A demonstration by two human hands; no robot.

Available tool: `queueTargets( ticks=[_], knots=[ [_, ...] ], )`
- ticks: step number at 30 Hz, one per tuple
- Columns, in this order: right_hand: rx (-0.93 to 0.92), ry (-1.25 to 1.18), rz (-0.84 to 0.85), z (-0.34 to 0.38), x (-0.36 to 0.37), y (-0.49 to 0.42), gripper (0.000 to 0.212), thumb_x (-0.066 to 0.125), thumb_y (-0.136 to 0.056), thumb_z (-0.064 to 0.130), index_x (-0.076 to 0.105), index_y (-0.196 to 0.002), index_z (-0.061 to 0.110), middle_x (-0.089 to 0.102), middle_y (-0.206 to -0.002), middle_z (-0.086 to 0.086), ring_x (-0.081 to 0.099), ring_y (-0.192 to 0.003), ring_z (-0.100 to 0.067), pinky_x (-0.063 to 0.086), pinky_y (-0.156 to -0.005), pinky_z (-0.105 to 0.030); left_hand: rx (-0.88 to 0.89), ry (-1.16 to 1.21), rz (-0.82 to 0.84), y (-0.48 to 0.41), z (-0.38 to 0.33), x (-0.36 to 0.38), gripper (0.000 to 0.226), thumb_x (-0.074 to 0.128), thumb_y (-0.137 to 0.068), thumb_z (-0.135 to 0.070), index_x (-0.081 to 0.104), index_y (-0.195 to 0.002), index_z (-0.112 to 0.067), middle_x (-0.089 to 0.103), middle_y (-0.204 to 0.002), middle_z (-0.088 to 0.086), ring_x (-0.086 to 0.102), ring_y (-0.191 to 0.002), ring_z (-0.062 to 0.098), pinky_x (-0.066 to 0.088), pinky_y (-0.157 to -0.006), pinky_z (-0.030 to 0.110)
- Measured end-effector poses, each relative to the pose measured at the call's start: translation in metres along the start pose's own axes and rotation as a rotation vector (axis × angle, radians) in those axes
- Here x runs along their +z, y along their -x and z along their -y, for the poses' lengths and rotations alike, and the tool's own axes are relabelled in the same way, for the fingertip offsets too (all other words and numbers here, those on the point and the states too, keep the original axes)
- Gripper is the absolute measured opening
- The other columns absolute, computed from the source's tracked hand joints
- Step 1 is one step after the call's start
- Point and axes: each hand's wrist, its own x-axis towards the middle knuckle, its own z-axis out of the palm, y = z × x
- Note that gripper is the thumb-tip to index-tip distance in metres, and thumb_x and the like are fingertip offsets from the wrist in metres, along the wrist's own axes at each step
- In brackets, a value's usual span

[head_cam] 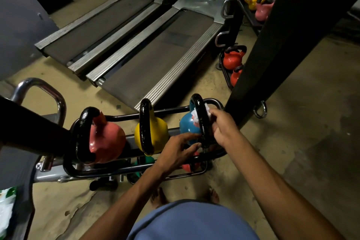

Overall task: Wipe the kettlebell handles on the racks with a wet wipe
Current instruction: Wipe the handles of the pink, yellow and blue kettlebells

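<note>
Three kettlebells with black handles stand on the top tier of a black rack: a pink kettlebell at the left, a yellow kettlebell in the middle, a blue kettlebell at the right. My right hand wraps a white wet wipe round the blue kettlebell's handle. With straight fingers my left hand touches the blue body and the handle's lower end.
Two treadmills lie on the floor behind the rack. A black post rises at the right, with a second rack of red, yellow and pink kettlebells behind it. A wipes packet lies at the lower left. My bare feet stand below the rack.
</note>
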Motion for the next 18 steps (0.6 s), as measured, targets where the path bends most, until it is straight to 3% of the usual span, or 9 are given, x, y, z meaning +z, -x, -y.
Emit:
queueTargets(
  ticks=[3, 6, 8, 11, 14, 16, 18],
  knots=[
    [-0.181, 0.157, -0.061, -0.018, -0.019, 0.006, 0.016, 0.058, -0.098, 0.008, 0.074, -0.099, 0.006, 0.071, -0.104, -0.021, 0.068, -0.097, -0.034, 0.056, -0.092, -0.045, -0.014, 0.017, -0.028, 0.001, 0.0, 0.003, 0.041, 0.068, -0.099, -0.033, 0.065, -0.137, -0.02, 0.069, -0.13, -0.009, 0.067, -0.111, -0.001, 0.058, -0.096, 0.033],
    [-0.394, 0.282, -0.115, -0.014, -0.011, 0.011, 0.009, 0.067, -0.097, 0.014, 0.074, -0.093, 0.017, 0.073, -0.09, -0.004, 0.067, -0.089, -0.021, 0.055, -0.083, -0.035, -0.023, 0.042, -0.059, 0.003, 0.0, 0.006, 0.04, 0.072, -0.097, -0.03, 0.067, -0.135, -0.02, 0.069, -0.129, -0.014, 0.065, -0.112, -0.004, 0.057, -0.096, 0.032],
    [-0.637, 0.48, -0.127, -0.012, -0.003, 0.011, 0.007, 0.069, -0.097, 0.018, 0.073, -0.093, 0.021, 0.073, -0.094, 0.002, 0.068, -0.089, -0.013, 0.055, -0.081, -0.03, -0.023, 0.054, -0.05, 0.005, -0.001, 0.008, 0.04, 0.071, -0.097, -0.03, 0.066, -0.136, -0.023, 0.069, -0.13, -0.015, 0.065, -0.115, 0.0, 0.058, -0.097, 0.036],
    [-1.011, 1.04, -0.14, -0.019, -0.004, 0.019, 0.013, 0.064, -0.1, 0.023, 0.072, -0.108, 0.018, 0.062, -0.116, 0.002, 0.062, -0.103, -0.011, 0.054, -0.086, -0.024, -0.036, 0.047, -0.069, 0.007, -0.002, 0.013, 0.038, 0.071, -0.097, -0.029, 0.066, -0.135, -0.025, 0.069, -0.129, -0.014, 0.065, -0.118, 0.005, 0.058, -0.098, 0.041],
    [-1.245, 1.194, -0.083, -0.032, -0.019, 0.03, 0.021, 0.061, -0.102, 0.014, 0.071, -0.12, 0.01, 0.059, -0.126, -0.003, 0.057, -0.121, -0.012, 0.049, -0.098, -0.021, -0.05, 0.062, -0.113, 0.009, -0.003, 0.019, 0.035, 0.07, -0.097, -0.024, 0.068, -0.132, -0.024, 0.07, -0.126, -0.015, 0.066, -0.116, 0.007, 0.058, -0.096, 0.042],
    [-1.182, 1.087, -0.057, -0.04, -0.035, 0.041, 0.024, 0.06, -0.104, 0.013, 0.069, -0.126, 0.01, 0.061, -0.13, -0.002, 0.058, -0.121, -0.007, 0.05, -0.098, -0.017, -0.067, 0.087, -0.137, 0.011, -0.004, 0.023, 0.035, 0.07, -0.097, -0.024, 0.067, -0.132, -0.026, 0.069, -0.127, -0.017, 0.066, -0.117, 0.005, 0.058, -0.097, 0.039],
    [-0.899, 0.889, -0.082, -0.044, -0.045, 0.05, 0.025, 0.056, -0.106, 0.02, 0.068, -0.128, 0.016, 0.067, -0.124, 0.005, 0.063, -0.112, 0.0, 0.051, -0.088, -0.013, -0.097, 0.121, -0.167, 0.014, -0.004, 0.028, 0.036, 0.07, -0.098, -0.024, 0.066, -0.133, -0.027, 0.068, -0.128, -0.019, 0.065, -0.118, 0.002, 0.058, -0.096, 0.034]
  ],
)
